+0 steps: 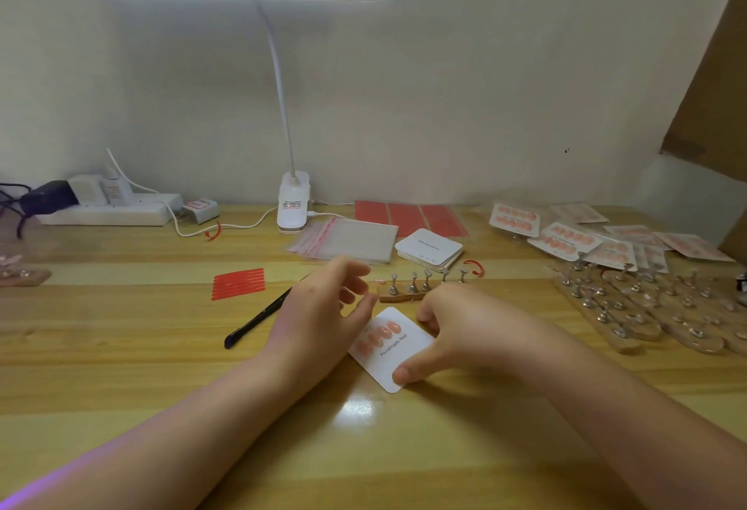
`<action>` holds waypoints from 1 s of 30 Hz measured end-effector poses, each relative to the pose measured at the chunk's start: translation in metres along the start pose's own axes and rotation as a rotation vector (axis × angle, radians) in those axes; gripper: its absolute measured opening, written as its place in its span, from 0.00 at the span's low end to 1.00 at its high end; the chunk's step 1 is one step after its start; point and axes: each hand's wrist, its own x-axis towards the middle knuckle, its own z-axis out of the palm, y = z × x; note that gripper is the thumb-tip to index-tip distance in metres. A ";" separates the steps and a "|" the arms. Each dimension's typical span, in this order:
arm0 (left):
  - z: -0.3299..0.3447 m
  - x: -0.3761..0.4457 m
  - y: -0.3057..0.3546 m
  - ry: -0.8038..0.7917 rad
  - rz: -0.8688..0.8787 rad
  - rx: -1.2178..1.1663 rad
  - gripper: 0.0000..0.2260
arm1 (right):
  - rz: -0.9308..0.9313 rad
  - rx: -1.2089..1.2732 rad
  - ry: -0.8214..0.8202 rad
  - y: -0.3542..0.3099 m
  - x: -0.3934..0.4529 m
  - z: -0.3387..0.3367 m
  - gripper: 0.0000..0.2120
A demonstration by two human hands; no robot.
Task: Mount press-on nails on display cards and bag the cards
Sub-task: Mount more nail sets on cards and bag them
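A white display card [408, 348] printed "Handmade Nail" lies on the wooden table, with a row of several pink press-on nails [378, 333] stuck along its upper left side. My right hand [448, 331] holds the card, thumb on its near corner and curled fingers at its far edge. My left hand [323, 307] hovers at the card's upper left with fingers loosely curled; nothing shows between them. Just behind both hands stands a wooden nail stand [404, 295] with several metal holders, and a pink nail sits at its left end.
Clear zip bags [347, 238], a stack of blank cards [428, 247] and red adhesive sheets [408, 216] lie behind. Red strips [238, 283] and a black pen [258, 319] lie left. Finished bagged cards [566, 238] and more stands [630, 307] fill the right. A clip lamp [293, 206] and a power strip [109, 212] stand at the back.
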 end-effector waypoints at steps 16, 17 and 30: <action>0.013 -0.004 0.005 -0.032 -0.214 -0.034 0.18 | -0.056 0.282 0.020 0.002 0.005 0.014 0.32; 0.013 -0.004 0.005 -0.015 -0.216 -0.042 0.18 | -0.069 0.304 0.033 0.002 0.006 0.017 0.32; -0.005 0.005 0.001 0.025 -0.046 0.004 0.20 | -0.274 1.153 0.154 -0.006 0.012 0.046 0.16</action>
